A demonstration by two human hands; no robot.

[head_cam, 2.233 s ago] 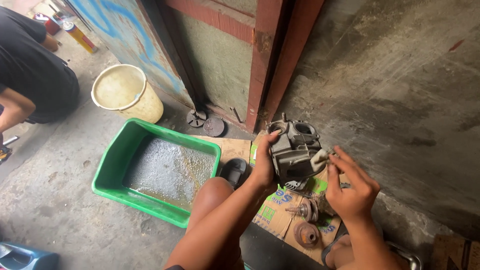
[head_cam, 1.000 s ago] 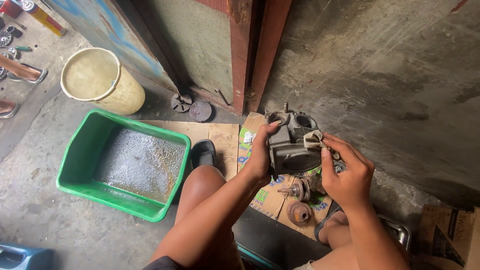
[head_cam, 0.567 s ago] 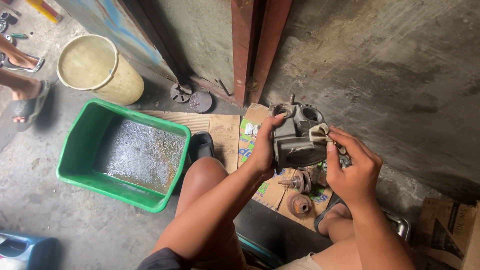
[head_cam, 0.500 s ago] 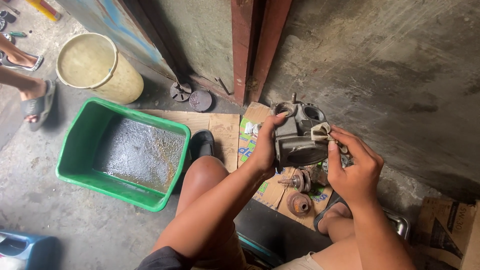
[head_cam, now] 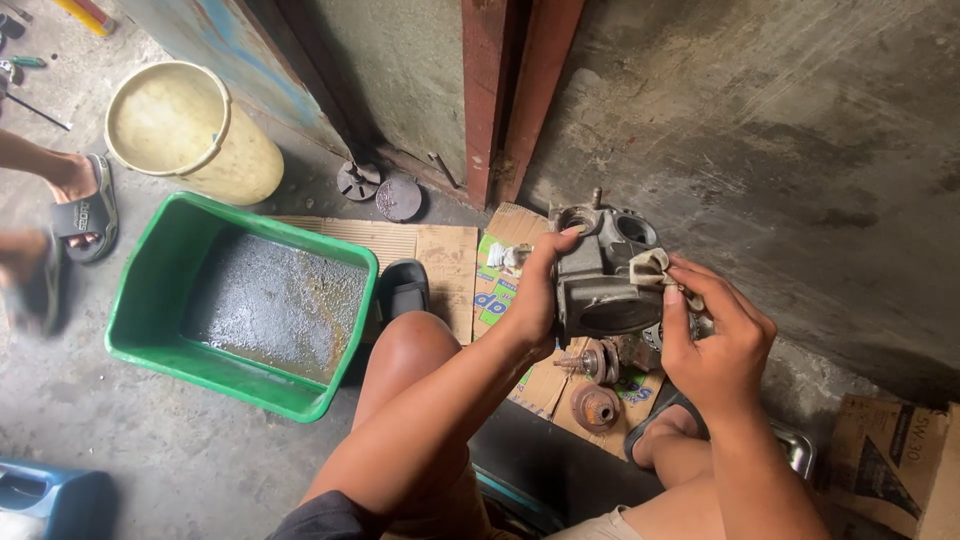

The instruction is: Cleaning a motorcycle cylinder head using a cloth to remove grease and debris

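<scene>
A dull grey cast-metal engine part (head_cam: 600, 275), blocky with round bores on top and a wide oval opening on its near face, is held in the air above flattened cardboard sheets (head_cam: 450, 265) on the rough concrete floor (head_cam: 150, 450). The left hand (head_cam: 535, 295) grips its left side, the fingers (head_cam: 560, 238) wrapped around the casting with the thumb up near the top edge. The right hand (head_cam: 715, 345) comes in from the right, its fingers pressed together and pinching a small, crumpled, pale rag (head_cam: 652, 268) against the part's upper right corner, so the casting sits squarely between the two hands. Below the part, on the printed cardboard, lie rusty, greasy round metal pieces (head_cam: 597, 385), one disc-shaped with a raised hub. To the left stands a rectangular green plastic tub (head_cam: 140, 330) with a glossy rim, holding shallow dark liquid flecked with rust-coloured film. Beyond it is a cream plastic bucket (head_cam: 235, 165), grimy inside. Two flat round metal discs (head_cam: 385, 192) rest by the foot of a rust-red steel post (head_cam: 500, 90) against a stained, patchy cement wall (head_cam: 780, 130). A black sandal (head_cam: 403, 288) sits at the tub's right edge. A blue plastic jerrycan (head_cam: 45, 498) shows at the lower left corner, a brown cardboard box (head_cam: 890, 470) at the lower right, and another person's sandalled foot (head_cam: 85, 200) at the left edge.
</scene>
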